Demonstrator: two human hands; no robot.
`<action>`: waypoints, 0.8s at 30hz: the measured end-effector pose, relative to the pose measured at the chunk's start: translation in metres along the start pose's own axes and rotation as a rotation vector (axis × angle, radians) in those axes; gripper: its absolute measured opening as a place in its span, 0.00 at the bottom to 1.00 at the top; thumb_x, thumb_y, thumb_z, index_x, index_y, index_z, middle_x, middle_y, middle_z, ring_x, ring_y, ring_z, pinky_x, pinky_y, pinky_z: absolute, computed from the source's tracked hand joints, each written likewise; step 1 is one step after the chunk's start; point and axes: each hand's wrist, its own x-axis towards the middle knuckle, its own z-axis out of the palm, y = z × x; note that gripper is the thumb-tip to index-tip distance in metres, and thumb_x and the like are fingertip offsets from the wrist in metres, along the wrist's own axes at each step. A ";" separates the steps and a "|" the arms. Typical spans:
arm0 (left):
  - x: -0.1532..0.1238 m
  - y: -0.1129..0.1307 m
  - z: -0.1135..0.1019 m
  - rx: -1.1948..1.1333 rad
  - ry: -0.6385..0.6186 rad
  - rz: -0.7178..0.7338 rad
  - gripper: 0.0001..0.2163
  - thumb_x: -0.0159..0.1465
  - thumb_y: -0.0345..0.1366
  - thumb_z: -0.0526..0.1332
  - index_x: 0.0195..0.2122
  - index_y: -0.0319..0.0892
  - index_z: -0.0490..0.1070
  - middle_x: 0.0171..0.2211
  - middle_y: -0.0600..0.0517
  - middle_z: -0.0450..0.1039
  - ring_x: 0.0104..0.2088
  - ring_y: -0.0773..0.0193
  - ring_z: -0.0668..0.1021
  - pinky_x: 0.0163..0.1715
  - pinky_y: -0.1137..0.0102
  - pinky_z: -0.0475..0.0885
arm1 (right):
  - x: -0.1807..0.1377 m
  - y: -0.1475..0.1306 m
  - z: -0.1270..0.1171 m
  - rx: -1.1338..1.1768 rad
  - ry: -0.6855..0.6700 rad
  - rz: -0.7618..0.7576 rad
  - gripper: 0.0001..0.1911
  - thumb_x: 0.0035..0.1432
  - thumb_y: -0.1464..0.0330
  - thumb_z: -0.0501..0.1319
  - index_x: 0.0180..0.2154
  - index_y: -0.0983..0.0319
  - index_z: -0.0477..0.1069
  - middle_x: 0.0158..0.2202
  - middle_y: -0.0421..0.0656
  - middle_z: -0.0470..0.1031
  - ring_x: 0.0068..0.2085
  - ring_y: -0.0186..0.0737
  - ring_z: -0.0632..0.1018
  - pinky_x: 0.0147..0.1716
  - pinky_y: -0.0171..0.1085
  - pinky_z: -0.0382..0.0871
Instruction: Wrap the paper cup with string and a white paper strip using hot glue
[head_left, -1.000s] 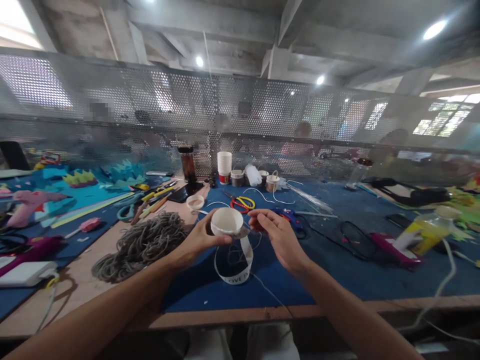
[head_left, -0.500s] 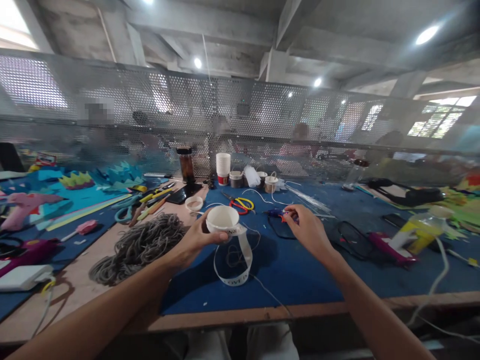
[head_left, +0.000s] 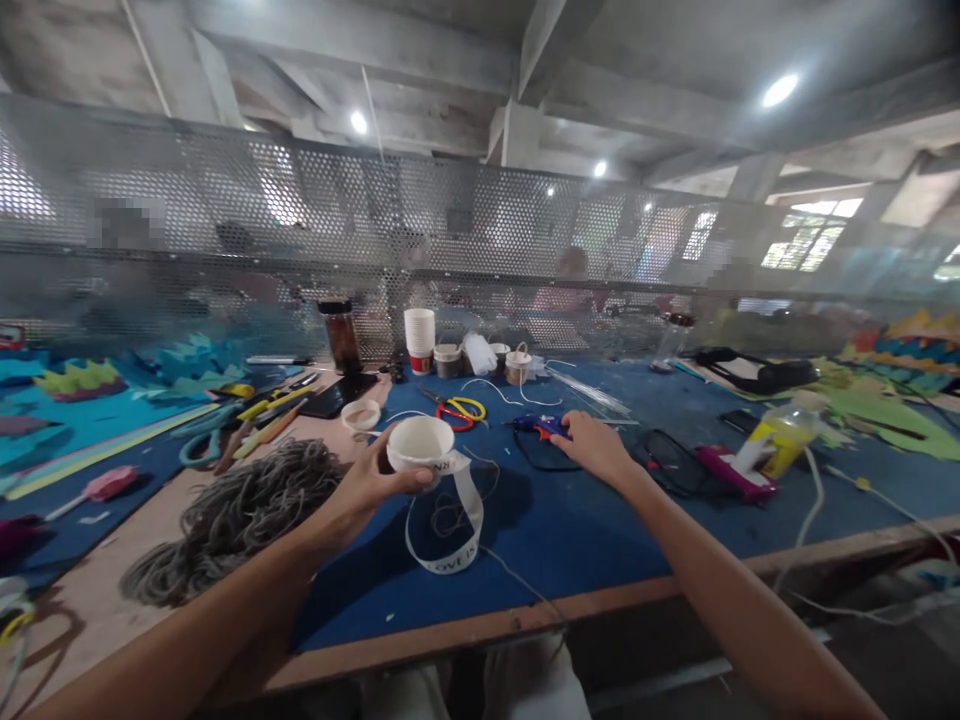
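My left hand (head_left: 375, 475) is closed around a white paper cup (head_left: 420, 440), holding it upright over the table with its mouth facing up. A white ribbon (head_left: 450, 565) printed with dark letters hangs from the cup's side in a loop; "LOVE IS" can be read low on it. My right hand (head_left: 600, 450) is closed at the handle end of a small blue glue gun (head_left: 536, 425) with an orange trigger. The gun lies low at the blue mat, nozzle to the left. My right fingertips are partly hidden behind the hand.
Grey yarn (head_left: 240, 520) lies left, near a ribbon roll (head_left: 361, 416). Red-and-yellow scissors (head_left: 461, 412) are behind the cup. Farther back stand stacked cups (head_left: 420, 340) and a dark jar (head_left: 340, 340). A magenta glue gun (head_left: 739, 475) and a yellow-liquid bottle (head_left: 787, 435) are right.
My right hand has shifted slightly right relative to the blue glue gun, so more of its body shows. The cup stays in my left hand. The camera view has turned right.
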 end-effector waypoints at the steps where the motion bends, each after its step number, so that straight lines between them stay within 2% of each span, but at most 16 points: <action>1: 0.000 0.000 0.000 0.000 -0.002 -0.002 0.28 0.48 0.41 0.76 0.50 0.43 0.73 0.46 0.46 0.79 0.47 0.52 0.79 0.45 0.63 0.73 | 0.004 0.001 0.001 0.010 -0.024 0.012 0.18 0.62 0.59 0.60 0.47 0.66 0.72 0.46 0.55 0.77 0.47 0.55 0.78 0.41 0.42 0.66; 4: 0.000 0.000 0.000 0.004 -0.010 -0.003 0.28 0.49 0.40 0.76 0.50 0.42 0.72 0.46 0.45 0.79 0.47 0.51 0.78 0.46 0.62 0.73 | 0.018 0.004 0.007 0.075 -0.097 0.037 0.20 0.60 0.56 0.62 0.43 0.66 0.74 0.41 0.56 0.79 0.44 0.55 0.79 0.39 0.40 0.65; 7: -0.001 0.000 0.000 0.016 -0.005 0.017 0.30 0.48 0.40 0.76 0.51 0.43 0.72 0.45 0.46 0.79 0.47 0.52 0.78 0.47 0.62 0.73 | 0.030 0.011 0.012 0.203 -0.150 0.026 0.19 0.58 0.54 0.64 0.35 0.65 0.76 0.35 0.52 0.80 0.40 0.51 0.79 0.36 0.38 0.64; 10: 0.000 -0.001 -0.002 0.057 0.016 0.054 0.32 0.46 0.38 0.77 0.52 0.43 0.71 0.44 0.47 0.79 0.46 0.53 0.79 0.48 0.63 0.73 | 0.031 0.017 0.010 0.381 -0.199 0.014 0.22 0.58 0.52 0.62 0.27 0.66 0.75 0.26 0.46 0.77 0.32 0.45 0.77 0.30 0.37 0.64; 12: 0.000 -0.002 -0.003 0.097 0.023 0.084 0.33 0.47 0.37 0.77 0.54 0.42 0.70 0.45 0.46 0.78 0.47 0.52 0.78 0.49 0.61 0.73 | 0.025 0.016 0.006 0.527 -0.213 0.002 0.25 0.59 0.49 0.59 0.29 0.66 0.76 0.25 0.44 0.76 0.29 0.42 0.76 0.28 0.36 0.65; 16: 0.000 -0.001 -0.005 0.153 0.017 0.141 0.36 0.47 0.37 0.76 0.57 0.43 0.67 0.50 0.46 0.77 0.51 0.51 0.77 0.53 0.59 0.72 | 0.003 -0.003 -0.008 0.820 -0.156 -0.067 0.28 0.64 0.46 0.52 0.47 0.62 0.72 0.38 0.45 0.78 0.35 0.38 0.78 0.32 0.35 0.70; 17: -0.001 -0.001 -0.005 0.169 0.023 0.157 0.36 0.47 0.37 0.76 0.57 0.44 0.66 0.51 0.46 0.76 0.52 0.50 0.77 0.53 0.59 0.72 | -0.002 -0.011 -0.011 0.921 -0.150 -0.088 0.27 0.64 0.46 0.52 0.48 0.60 0.71 0.41 0.45 0.77 0.36 0.37 0.78 0.33 0.34 0.71; 18: -0.001 0.000 -0.005 0.190 0.030 0.177 0.36 0.47 0.37 0.76 0.57 0.43 0.66 0.52 0.46 0.76 0.52 0.50 0.77 0.54 0.58 0.72 | -0.007 -0.019 -0.014 1.108 -0.171 -0.108 0.25 0.62 0.47 0.56 0.47 0.60 0.72 0.41 0.45 0.77 0.36 0.37 0.78 0.33 0.35 0.71; 21: -0.001 0.001 -0.006 0.250 0.047 0.246 0.36 0.47 0.37 0.77 0.57 0.44 0.66 0.54 0.45 0.74 0.54 0.50 0.76 0.55 0.59 0.71 | -0.018 -0.041 -0.020 1.433 -0.315 -0.193 0.21 0.59 0.51 0.65 0.41 0.62 0.74 0.29 0.40 0.74 0.28 0.32 0.73 0.26 0.31 0.66; 24: -0.002 0.001 -0.007 0.291 0.077 0.304 0.36 0.48 0.37 0.76 0.57 0.45 0.66 0.57 0.45 0.72 0.56 0.51 0.74 0.58 0.60 0.69 | -0.025 -0.056 -0.021 1.556 -0.362 -0.235 0.18 0.60 0.53 0.65 0.38 0.62 0.73 0.25 0.37 0.70 0.21 0.26 0.63 0.19 0.29 0.54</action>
